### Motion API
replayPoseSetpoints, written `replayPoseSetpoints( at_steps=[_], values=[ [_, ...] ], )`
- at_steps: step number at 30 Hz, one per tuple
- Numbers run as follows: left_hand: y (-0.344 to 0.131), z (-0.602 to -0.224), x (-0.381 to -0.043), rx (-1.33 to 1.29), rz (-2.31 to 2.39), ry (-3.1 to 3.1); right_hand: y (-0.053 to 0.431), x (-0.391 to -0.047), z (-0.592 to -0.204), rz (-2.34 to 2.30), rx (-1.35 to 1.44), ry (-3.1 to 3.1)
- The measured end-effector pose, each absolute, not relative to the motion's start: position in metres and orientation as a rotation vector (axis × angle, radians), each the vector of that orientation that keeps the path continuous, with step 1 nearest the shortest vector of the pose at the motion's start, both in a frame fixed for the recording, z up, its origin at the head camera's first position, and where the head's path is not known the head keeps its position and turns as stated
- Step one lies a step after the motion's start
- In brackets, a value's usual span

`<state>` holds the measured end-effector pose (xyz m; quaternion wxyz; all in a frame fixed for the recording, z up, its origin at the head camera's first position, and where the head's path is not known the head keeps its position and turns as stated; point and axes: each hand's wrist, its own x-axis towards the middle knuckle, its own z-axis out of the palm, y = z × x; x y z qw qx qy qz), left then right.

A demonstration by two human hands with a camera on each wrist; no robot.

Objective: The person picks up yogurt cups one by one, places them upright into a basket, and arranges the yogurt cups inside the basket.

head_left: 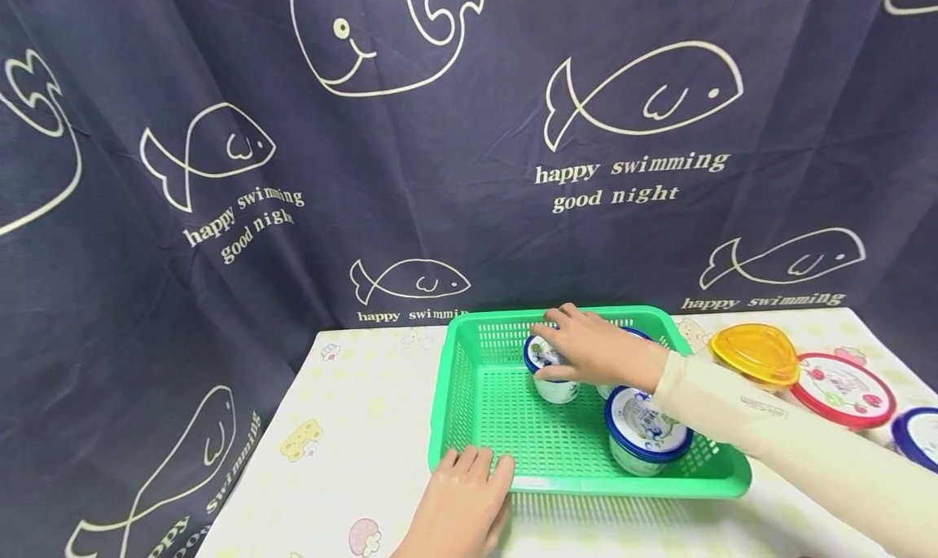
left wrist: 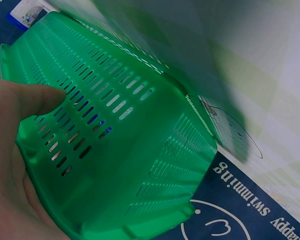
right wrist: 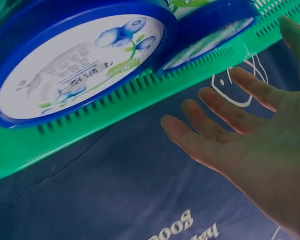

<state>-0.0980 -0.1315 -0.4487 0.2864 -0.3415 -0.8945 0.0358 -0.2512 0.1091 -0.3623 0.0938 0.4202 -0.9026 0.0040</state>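
My left hand (head_left: 465, 497) grips the front rim of a green slotted plastic basket (head_left: 586, 485). Its fingers go over the rim, and in the left wrist view the thumb (left wrist: 44, 99) lies on the basket's outer wall. Above a round tub with a blue lid (head_left: 558, 391) in the basket is my right hand (head_left: 589, 350), which covers part of the lid. In the right wrist view its fingers (right wrist: 205, 132) are spread and relaxed, apart from the blueberry-print lid (right wrist: 84, 65). Another blue-lidded tub (head_left: 646, 428) sits at the basket's front right; a third is mostly hidden behind my right hand.
Right of the basket stand a tub with a yellow lid (head_left: 755, 353), one with a red lid (head_left: 843, 388) and one with a blue lid (head_left: 922, 437). A patterned cloth (head_left: 352, 428) covers the table. A dark curtain (head_left: 506, 240) with fish drawings hangs right behind the basket.
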Motion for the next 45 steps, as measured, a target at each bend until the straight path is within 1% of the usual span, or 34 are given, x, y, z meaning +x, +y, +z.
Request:
replayPoseSetpoints(
  at_steps=[10, 17, 23, 36, 45],
  values=[
    [-0.129, -0.446, -0.098, -0.91, 0.093, -2.409, 0.14, -0.236, -0.356, 0.176, 1.158, -2.649],
    [-0.129, -0.445, -0.098, -0.905, 0.096, -2.421, 0.155, -0.214, -0.351, 0.31, 1.099, -2.703],
    [-0.13, -0.447, -0.099, -0.905, 0.084, -2.411, 0.158, -0.199, -0.347, 0.321, 1.081, -2.68],
    [-0.128, -0.449, -0.098, -0.91, 0.061, -2.409, 0.178, -0.179, -0.346, 0.337, 1.007, -2.648],
    [-0.129, -0.449, -0.098, -0.912, 0.075, -2.403, 0.198, -0.158, -0.352, 0.419, 0.839, -2.703]
  ],
)
